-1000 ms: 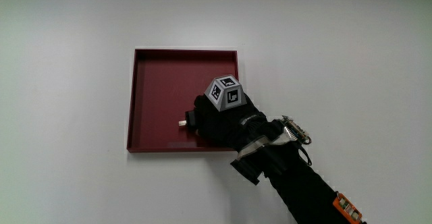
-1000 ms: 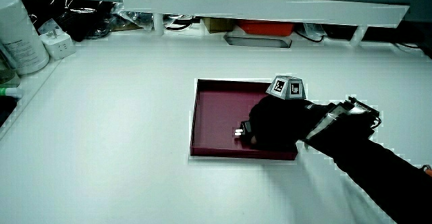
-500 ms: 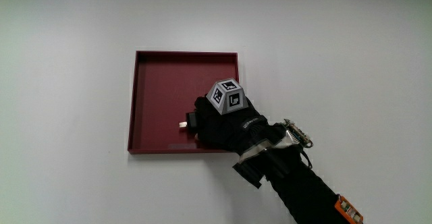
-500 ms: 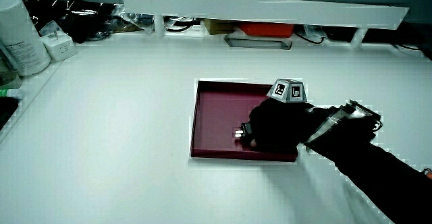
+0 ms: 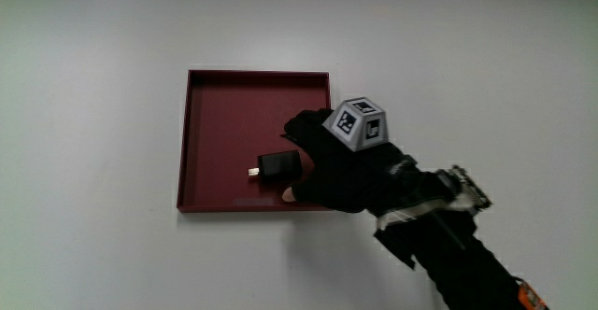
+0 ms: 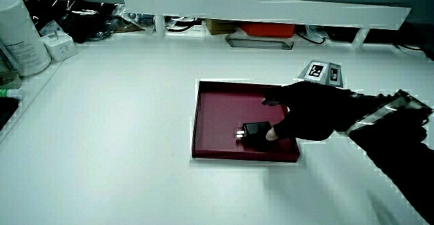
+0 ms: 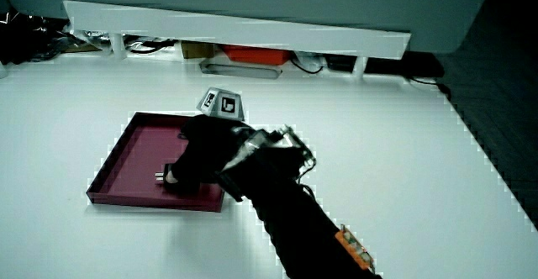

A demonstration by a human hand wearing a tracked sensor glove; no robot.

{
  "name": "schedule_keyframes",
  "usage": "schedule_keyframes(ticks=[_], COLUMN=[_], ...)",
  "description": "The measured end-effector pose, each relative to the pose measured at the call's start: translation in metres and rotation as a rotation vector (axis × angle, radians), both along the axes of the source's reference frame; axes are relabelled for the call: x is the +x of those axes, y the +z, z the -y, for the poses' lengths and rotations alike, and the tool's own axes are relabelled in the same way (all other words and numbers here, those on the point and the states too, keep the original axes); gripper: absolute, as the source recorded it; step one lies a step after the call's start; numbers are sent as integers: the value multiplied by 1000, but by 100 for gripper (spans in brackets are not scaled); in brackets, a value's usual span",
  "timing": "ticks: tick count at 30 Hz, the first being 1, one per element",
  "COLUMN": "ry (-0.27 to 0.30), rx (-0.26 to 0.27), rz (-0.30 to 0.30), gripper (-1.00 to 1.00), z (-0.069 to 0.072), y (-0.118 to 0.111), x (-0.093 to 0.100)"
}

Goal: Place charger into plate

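A small black charger (image 5: 278, 166) lies flat in the dark red square plate (image 5: 224, 114), close to the plate's rim nearest the person, its metal prongs pointing away from the hand. The gloved hand (image 5: 327, 165) hovers over the plate's edge beside the charger, fingers spread and holding nothing. Its thumb tip sits close to the charger's near corner. In both side views the charger (image 6: 255, 129) rests on the plate floor (image 6: 217, 110) with the hand (image 6: 305, 113) next to it. The hand (image 7: 202, 153) covers most of the charger in a side view, over the plate (image 7: 130, 149).
A low white partition (image 6: 264, 8) runs along the table's edge farthest from the person, with a red item (image 6: 268, 28) and cables under it. A white jar (image 6: 17, 32) and a white plug block (image 6: 60, 45) stand at a table corner.
The hand has let go of the charger and drawn back from it toward the plate's edge. Its fingers have spread, and the charger now lies uncovered in the plate.
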State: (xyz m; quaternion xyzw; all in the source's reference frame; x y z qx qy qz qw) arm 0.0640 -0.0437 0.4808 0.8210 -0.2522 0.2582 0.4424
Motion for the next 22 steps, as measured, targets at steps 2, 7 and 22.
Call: schedule_keyframes(ticks=[2,7,22], ry=[20,33,44], rx=[-31,71,148], rz=[35,17,48], gripper=[-100,-100,-100], z=[0,1,-4], y=[-11,-63,-126], x=[10,33,69])
